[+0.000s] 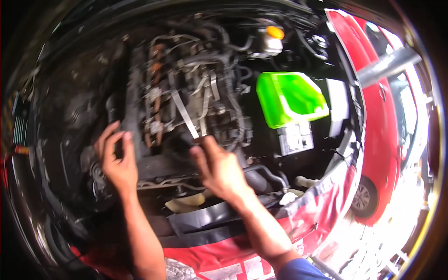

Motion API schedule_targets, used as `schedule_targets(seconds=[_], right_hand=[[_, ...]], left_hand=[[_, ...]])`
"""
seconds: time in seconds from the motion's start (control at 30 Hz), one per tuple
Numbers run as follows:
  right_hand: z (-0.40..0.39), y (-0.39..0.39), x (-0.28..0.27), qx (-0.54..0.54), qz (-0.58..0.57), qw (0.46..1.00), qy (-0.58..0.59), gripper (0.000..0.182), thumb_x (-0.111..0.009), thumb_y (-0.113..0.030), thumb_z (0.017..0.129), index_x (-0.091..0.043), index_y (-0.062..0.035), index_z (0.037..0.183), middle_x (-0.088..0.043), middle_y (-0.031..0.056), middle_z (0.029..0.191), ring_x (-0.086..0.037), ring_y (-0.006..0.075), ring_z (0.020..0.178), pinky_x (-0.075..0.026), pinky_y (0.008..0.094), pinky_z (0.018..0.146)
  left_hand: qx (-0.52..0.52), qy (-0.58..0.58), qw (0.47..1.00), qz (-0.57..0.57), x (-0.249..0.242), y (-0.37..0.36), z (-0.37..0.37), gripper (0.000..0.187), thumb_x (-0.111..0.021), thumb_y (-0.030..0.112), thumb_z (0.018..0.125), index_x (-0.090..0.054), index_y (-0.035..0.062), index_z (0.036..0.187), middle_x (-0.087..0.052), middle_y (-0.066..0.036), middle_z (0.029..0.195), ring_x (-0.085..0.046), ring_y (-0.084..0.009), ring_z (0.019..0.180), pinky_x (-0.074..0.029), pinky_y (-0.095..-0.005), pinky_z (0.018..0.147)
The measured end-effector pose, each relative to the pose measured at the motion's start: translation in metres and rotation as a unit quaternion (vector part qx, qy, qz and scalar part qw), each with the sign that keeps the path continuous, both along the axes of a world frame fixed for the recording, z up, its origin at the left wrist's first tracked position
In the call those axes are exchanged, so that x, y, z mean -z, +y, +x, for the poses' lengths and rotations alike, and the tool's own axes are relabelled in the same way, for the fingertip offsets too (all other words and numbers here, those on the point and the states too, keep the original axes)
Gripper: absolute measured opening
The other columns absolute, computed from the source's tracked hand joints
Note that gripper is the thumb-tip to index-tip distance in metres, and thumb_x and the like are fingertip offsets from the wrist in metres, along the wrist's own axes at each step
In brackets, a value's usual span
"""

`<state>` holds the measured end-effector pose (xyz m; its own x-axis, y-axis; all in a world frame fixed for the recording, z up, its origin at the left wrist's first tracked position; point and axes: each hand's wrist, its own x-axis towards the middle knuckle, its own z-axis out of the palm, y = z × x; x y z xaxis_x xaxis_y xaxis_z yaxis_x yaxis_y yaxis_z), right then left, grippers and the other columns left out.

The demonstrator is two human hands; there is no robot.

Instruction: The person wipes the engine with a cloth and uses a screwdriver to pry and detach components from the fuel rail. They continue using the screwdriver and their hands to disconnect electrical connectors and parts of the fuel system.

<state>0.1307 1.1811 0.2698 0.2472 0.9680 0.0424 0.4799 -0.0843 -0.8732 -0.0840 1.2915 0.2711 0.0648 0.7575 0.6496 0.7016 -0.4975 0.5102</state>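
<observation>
My right hand (220,170) is closed round the near end of a long silver metal tool (185,114) over the middle of the engine (224,112). A second pale metal strip (205,105) runs up from the same fist; blur hides whether it belongs to the tool. My left hand (119,161) is raised at the engine's left side, its fingers bent and apart, with nothing visible in them. Between the two hands lies the engine's near left part, with a rusty brown strip (156,93) along it.
A bright green plastic container (273,100) rests beside a battery (296,138) at the right. Behind it stands a reservoir with a yellow cap (275,32). A red and black cover (298,221) drapes the front edge. A red car (378,140) is parked at the right.
</observation>
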Motion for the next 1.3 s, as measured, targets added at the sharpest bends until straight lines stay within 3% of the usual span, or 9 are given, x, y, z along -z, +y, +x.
schedule_targets(seconds=[0.13, 0.27, 0.43, 0.73, 0.9, 1.0, 1.07, 1.17, 1.3], right_hand=[[0.007, -0.001, 0.001, -0.032, -0.025, 0.998, -0.048, 0.022, -0.055, -0.025, 0.109, -0.049, -0.0038, 0.110, -0.067, 0.0263, 0.090, -0.069, 0.0510, 0.080, -0.055, 0.0591, 0.065], [0.011, -0.004, 0.027, -0.134, -0.047, 0.988, -0.064, 0.048, -0.068, -0.030, 0.091, -0.054, -0.0019, 0.127, -0.069, 0.0251, 0.097, -0.070, 0.0473, 0.088, -0.056, 0.0567, 0.074], [0.012, -0.016, 0.033, -0.037, 0.045, 0.992, 0.110, 0.036, -0.065, -0.031, 0.092, -0.067, 0.0006, 0.110, -0.071, 0.0264, 0.112, -0.065, 0.0471, 0.109, -0.053, 0.0523, 0.093], [0.016, -0.020, 0.039, 0.015, 0.128, 0.985, 0.117, 0.038, -0.064, -0.031, 0.092, -0.069, 0.0004, 0.113, -0.070, 0.0259, 0.119, -0.064, 0.0453, 0.114, -0.052, 0.0499, 0.097], [0.034, -0.007, 0.023, -0.120, -0.045, 0.992, -0.007, 0.034, -0.063, -0.033, 0.091, -0.073, -0.0017, 0.100, -0.075, 0.0242, 0.100, -0.072, 0.0479, 0.081, -0.059, 0.0551, 0.072], [0.027, 0.000, 0.015, -0.021, 0.009, 0.999, -0.032, 0.034, -0.061, -0.022, 0.101, -0.054, 0.0005, 0.125, -0.070, 0.0257, 0.093, -0.072, 0.0466, 0.076, -0.060, 0.0555, 0.070], [0.028, 0.003, 0.008, 0.002, 0.003, 1.000, -0.024, 0.037, -0.056, -0.023, 0.105, -0.049, -0.0014, 0.134, -0.068, 0.0264, 0.102, -0.070, 0.0488, 0.080, -0.059, 0.0572, 0.070], [0.027, 0.004, 0.009, 0.036, 0.072, 0.997, -0.004, 0.045, -0.059, -0.019, 0.104, -0.046, -0.0022, 0.143, -0.064, 0.0260, 0.112, -0.069, 0.0498, 0.085, -0.059, 0.0568, 0.072], [0.024, 0.004, 0.010, 0.018, 0.048, 0.998, -0.033, 0.057, -0.063, -0.014, 0.099, -0.042, -0.0059, 0.152, -0.060, 0.0246, 0.114, -0.068, 0.0493, 0.084, -0.059, 0.0568, 0.070]], left_hand=[[0.041, -0.090, 0.995, -0.015, -0.041, -0.025, 0.066, 0.007, -0.067, 0.001, 0.100, -0.070, -0.0025, 0.105, -0.071, -0.010, 0.109, -0.066, -0.0207, 0.100, -0.053, -0.0334, 0.091], [0.277, -0.090, 0.953, -0.084, -0.079, -0.037, 0.194, 0.008, -0.073, 0.000, 0.096, -0.072, -0.0007, 0.104, -0.072, -0.009, 0.101, -0.069, -0.0175, 0.093, -0.055, -0.0316, 0.083], [0.389, 0.144, 0.910, 0.010, -0.043, 0.002, 0.334, 0.012, -0.069, 0.011, 0.096, -0.071, -0.0017, 0.094, -0.072, -0.016, 0.097, -0.067, -0.0368, 0.090, -0.055, -0.0464, 0.085], [0.397, 0.355, 0.837, -0.128, -0.017, 0.024, 0.391, 0.020, -0.068, 0.014, 0.097, -0.075, -0.0030, 0.103, -0.074, -0.018, 0.107, -0.070, -0.0374, 0.102, -0.055, -0.0486, 0.093], [0.461, 0.025, 0.884, -0.075, -0.060, 0.007, 0.347, 0.019, -0.069, 0.015, 0.099, -0.073, -0.0004, 0.108, -0.074, -0.017, 0.106, -0.071, -0.0349, 0.097, -0.056, -0.0432, 0.086], [0.370, -0.055, 0.927, 0.012, -0.093, 0.012, 0.258, 0.018, -0.071, 0.004, 0.098, -0.075, 0.0032, 0.115, -0.074, -0.009, 0.099, -0.071, -0.0166, 0.087, -0.054, -0.0281, 0.080], [0.244, -0.130, 0.960, -0.041, -0.088, 0.028, 0.188, 0.014, -0.070, 0.010, 0.101, -0.077, 0.0043, 0.112, -0.077, -0.009, 0.103, -0.072, -0.0145, 0.090, -0.055, -0.0288, 0.084], [0.060, -0.044, 0.992, -0.103, -0.054, 0.092, 0.080, 0.025, -0.064, 0.022, 0.106, -0.076, 0.0017, 0.113, -0.077, -0.012, 0.099, -0.072, -0.0161, 0.088, -0.053, -0.0301, 0.080], [0.115, 0.099, 0.980, -0.127, 0.012, 0.151, 0.010, 0.020, -0.068, 0.019, 0.099, -0.079, 0.0044, 0.108, -0.076, -0.018, 0.105, -0.073, -0.0329, 0.101, -0.055, -0.0378, 0.087]])
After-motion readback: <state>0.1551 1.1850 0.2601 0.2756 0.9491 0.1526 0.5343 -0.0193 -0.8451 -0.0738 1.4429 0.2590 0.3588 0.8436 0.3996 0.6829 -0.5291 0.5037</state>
